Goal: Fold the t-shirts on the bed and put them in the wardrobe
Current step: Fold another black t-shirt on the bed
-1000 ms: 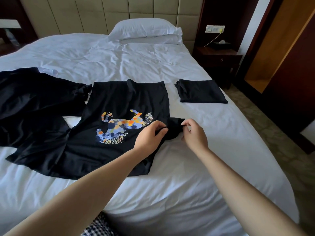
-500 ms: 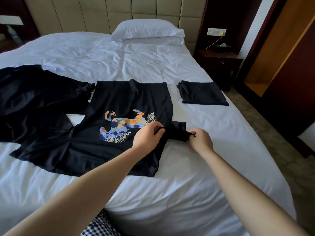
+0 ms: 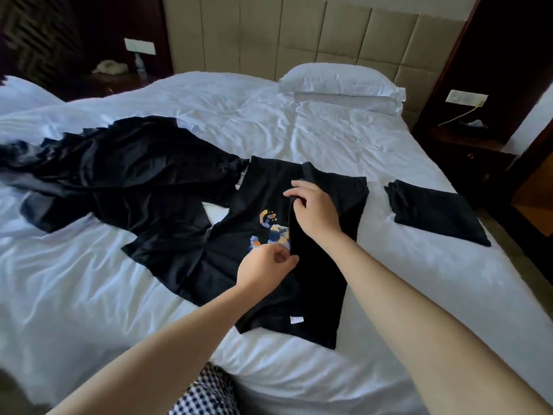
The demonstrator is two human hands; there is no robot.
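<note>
Bed [image 3: 299, 130], white sheets, creased. Printed t-shirt [image 3: 260, 181] lies flat near the close edge, black, with a multicoloured print partly covered; its right side is folded over the middle as a long panel.

Beyond the printed t-shirt: white pillow [image 3: 338, 82] against a padded beige headboard [image 3: 299, 34]. Right of the printed t-shirt, apart from it: folded black t-shirt [image 3: 434, 214], a neat rectangle on the sheet. Left of the printed t-shirt and touching it: loose heap of dark clothes [image 3: 125, 175]. Far right of it, off the bed: dark wooden nightstand [image 3: 466, 157] under a wall plate [image 3: 465, 96]. Far left and beyond: second nightstand with a telephone [image 3: 110, 67] and a small bottle [image 3: 140, 65].

Right hand [image 3: 314, 211]: fingers curled, pinching the upper edge of the folded panel. Left hand [image 3: 266, 265]: thumb and fingers drawn together on the same edge lower down, beside the print.

White label [image 3: 296, 320] on the shirt's near end; no writing legible. No brand readable anywhere. Checked fabric [image 3: 209, 393] at the bottom of the view, nearer than the printed t-shirt.
</note>
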